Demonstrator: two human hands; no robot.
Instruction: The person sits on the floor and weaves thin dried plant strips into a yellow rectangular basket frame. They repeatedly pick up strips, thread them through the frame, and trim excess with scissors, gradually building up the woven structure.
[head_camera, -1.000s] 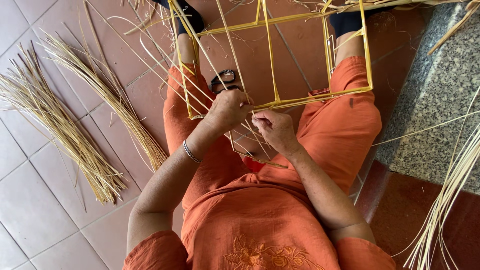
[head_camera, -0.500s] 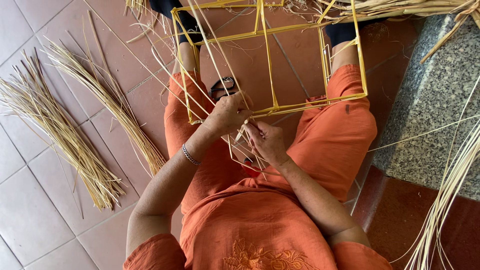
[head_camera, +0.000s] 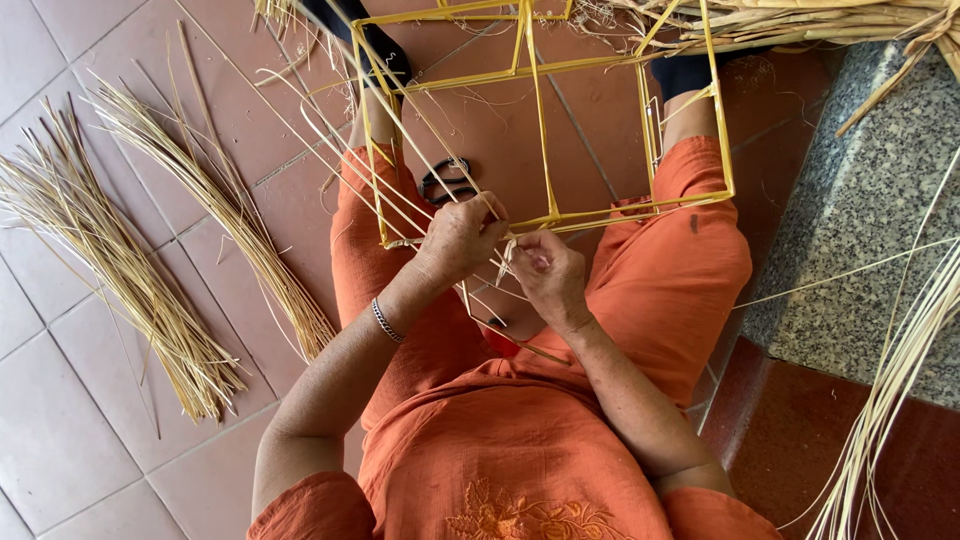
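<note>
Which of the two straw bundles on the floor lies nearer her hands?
The right-hand bundle, beside her orange-clad leg; the other bundle lies farther out on the tiles.

A box-shaped yellow wire frame (head_camera: 545, 115) rested tilted across the lap, its near bottom bar level with the knees and its far end reaching toward the feet. Thin pale straw strips (head_camera: 400, 140) ran slantwise over its left side, their lower ends gathered at the near bar's middle.
</note>
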